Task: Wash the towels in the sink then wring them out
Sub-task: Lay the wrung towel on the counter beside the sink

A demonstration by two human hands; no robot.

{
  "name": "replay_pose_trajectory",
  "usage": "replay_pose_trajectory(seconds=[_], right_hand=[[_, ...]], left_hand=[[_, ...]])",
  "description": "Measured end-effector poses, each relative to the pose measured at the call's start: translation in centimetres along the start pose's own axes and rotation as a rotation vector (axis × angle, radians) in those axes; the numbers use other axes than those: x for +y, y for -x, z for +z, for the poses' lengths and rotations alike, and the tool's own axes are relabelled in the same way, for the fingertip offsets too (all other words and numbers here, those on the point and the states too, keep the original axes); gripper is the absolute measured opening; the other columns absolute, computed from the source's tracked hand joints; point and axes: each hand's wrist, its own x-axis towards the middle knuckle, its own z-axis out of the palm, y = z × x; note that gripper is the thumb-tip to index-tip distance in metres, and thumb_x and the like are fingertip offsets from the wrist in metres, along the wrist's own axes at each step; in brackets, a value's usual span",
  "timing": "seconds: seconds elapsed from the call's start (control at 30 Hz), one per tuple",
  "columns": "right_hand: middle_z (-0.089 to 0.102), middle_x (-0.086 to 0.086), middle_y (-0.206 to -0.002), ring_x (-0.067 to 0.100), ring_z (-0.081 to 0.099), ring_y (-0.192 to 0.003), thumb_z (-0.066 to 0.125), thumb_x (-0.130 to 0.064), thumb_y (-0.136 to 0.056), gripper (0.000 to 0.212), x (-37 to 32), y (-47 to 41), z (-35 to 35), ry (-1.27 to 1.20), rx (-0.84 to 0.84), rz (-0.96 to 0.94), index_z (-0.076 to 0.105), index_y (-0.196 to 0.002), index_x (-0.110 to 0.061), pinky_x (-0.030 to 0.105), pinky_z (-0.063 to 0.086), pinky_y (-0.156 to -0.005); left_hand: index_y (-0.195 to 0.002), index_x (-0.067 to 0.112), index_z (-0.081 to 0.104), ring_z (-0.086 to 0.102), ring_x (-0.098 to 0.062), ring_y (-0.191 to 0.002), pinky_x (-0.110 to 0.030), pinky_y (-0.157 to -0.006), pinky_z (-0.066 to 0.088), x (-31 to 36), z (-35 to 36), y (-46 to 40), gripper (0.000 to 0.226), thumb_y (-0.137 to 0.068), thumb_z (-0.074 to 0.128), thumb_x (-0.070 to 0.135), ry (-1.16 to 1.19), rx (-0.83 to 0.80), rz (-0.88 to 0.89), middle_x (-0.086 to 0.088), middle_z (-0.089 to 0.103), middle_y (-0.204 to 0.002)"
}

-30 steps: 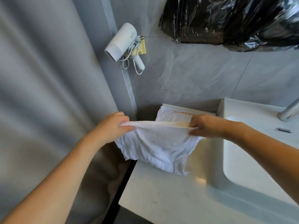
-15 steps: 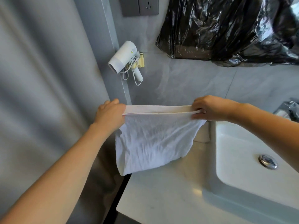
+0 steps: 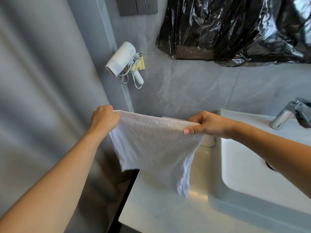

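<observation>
White towel (image 3: 154, 145) hangs mid frame, above surface (image 3: 159, 214), left of sink (image 3: 252, 165). Left hand (image 3: 104, 118) pinches left top corner. Right hand (image 3: 208, 125) pinches right top corner.

A white hair dryer (image 3: 121, 58) hangs in a yellow wall holder (image 3: 141, 63), its white cord (image 3: 129, 76) looped below. A grey socket plate (image 3: 138, 5) is mounted on the grey tiled wall (image 3: 193, 84) above it. Crumpled black plastic sheeting (image 3: 235, 29) covers the upper right wall area. A white countertop (image 3: 156, 211) lies below.
</observation>
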Motion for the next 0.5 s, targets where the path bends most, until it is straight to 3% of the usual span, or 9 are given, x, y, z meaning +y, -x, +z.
replay_pose_trajectory(seconds=[0.1, 0.2, 0.27, 0.33, 0.4, 0.5], right_hand=[[0.051, 0.005, -0.059, 0.014, 0.05, -0.056, 0.068, -0.022, -0.071, 0.025, -0.1, 1.0, 0.2, -0.262, -0.116, 0.008, 0.059, -0.059, -0.002, 0.02, 0.042, -0.056], [0.056, 0.009, -0.062, 0.018, 0.057, -0.058, 0.062, -0.007, -0.077, 0.019, 0.8, 1.5, 0.4, -0.323, -0.143, 0.045, 0.058, -0.071, 0.011, 0.02, 0.048, -0.057], [0.056, 0.007, -0.062, 0.018, 0.06, -0.058, 0.07, -0.013, -0.088, 0.032, 1.4, 1.1, 0.5, -0.118, -0.05, 0.052, 0.054, -0.071, 0.009, 0.022, 0.047, -0.058], [0.052, 0.003, -0.063, 0.02, 0.059, -0.061, 0.071, -0.028, -0.089, 0.041, 2.2, 0.2, 0.4, 0.344, 0.043, 0.014, 0.047, -0.066, -0.004, 0.03, 0.042, -0.059], [0.046, -0.001, -0.072, 0.026, 0.055, -0.074, 0.068, -0.036, -0.089, 0.043, 2.5, -1.0, 0.0, 0.744, 0.087, -0.047, 0.038, -0.065, -0.017, 0.036, 0.036, -0.063], [0.044, 0.001, -0.084, 0.032, 0.054, -0.086, 0.065, -0.032, -0.092, 0.031, 1.8, -1.8, -2.2, 0.797, 0.276, -0.042, 0.041, -0.081, -0.018, 0.03, 0.027, -0.066]], left_hand=[[-0.067, 0.006, 0.041, 0.047, -0.037, -0.076, -0.033, -0.062, 0.033, 0.2, 0.2, 0.0, 0.015, -0.08, 0.048, 0.003, 0.01, -0.025, 0.019, -0.011, 0.046, -0.072], [-0.065, 0.009, 0.034, 0.041, -0.033, -0.071, -0.034, -0.054, 0.028, 0.2, 0.7, 0.2, 0.021, -0.078, 0.047, -0.001, 0.033, -0.035, 0.018, -0.01, 0.043, -0.069], [-0.069, 0.01, 0.039, 0.044, -0.035, -0.08, -0.035, -0.06, 0.034, 0.3, 1.0, 0.2, 0.016, -0.078, 0.048, -0.001, 0.024, -0.017, 0.021, -0.011, 0.046, -0.081], [-0.082, 0.013, 0.046, 0.045, -0.036, -0.1, -0.038, -0.077, 0.042, 0.4, 1.3, 0.4, 0.014, -0.079, 0.047, -0.001, -0.016, -0.021, 0.059, -0.009, 0.044, -0.098], [-0.091, 0.017, 0.046, 0.042, -0.035, -0.107, -0.042, -0.087, 0.041, 0.4, 1.4, 0.5, 0.024, -0.077, 0.048, -0.002, -0.094, 0.004, 0.153, -0.009, 0.047, -0.106], [-0.102, 0.016, 0.04, 0.048, -0.036, -0.095, -0.041, -0.078, 0.041, 0.8, 0.8, 0.6, 0.034, -0.075, 0.052, -0.002, -0.212, 0.033, 0.256, -0.009, 0.052, -0.101]])
